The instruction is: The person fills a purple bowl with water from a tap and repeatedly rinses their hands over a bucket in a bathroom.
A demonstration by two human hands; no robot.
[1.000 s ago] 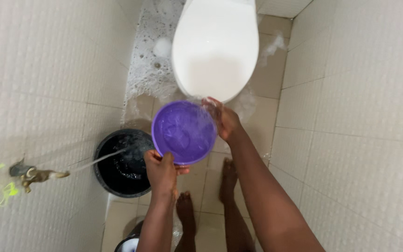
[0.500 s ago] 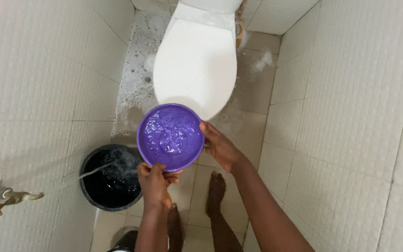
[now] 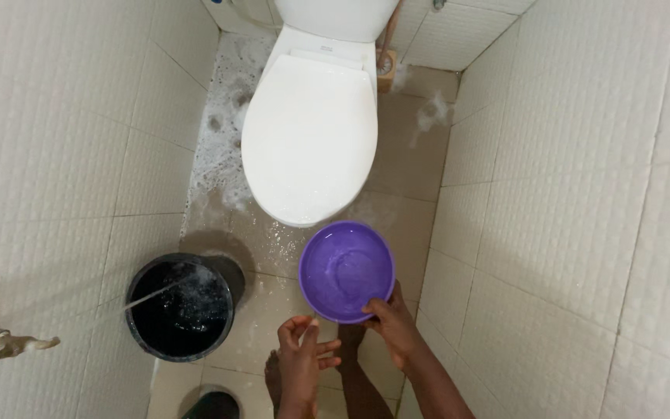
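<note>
From my feed I see the right hand (image 3: 394, 330) gripping the near rim of a round purple plastic bowl (image 3: 347, 271), fingers curled over its edge; there is water in the bowl. The bowl sits just in front of the closed white toilet lid (image 3: 309, 136), near its front edge but not touching it. The left hand (image 3: 304, 358) is off the bowl, just below its near rim, fingers spread loose and holding nothing. To the left of the toilet, a round black bucket (image 3: 181, 306) stands on the wet beige tiled floor (image 3: 405, 167), and a thin stream of water runs into it from a brass tap (image 3: 11, 345) on the left wall. White foam (image 3: 215, 143) lies on the floor along the toilet's left side. I see bare feet (image 3: 348, 341) under the hands.
</note>
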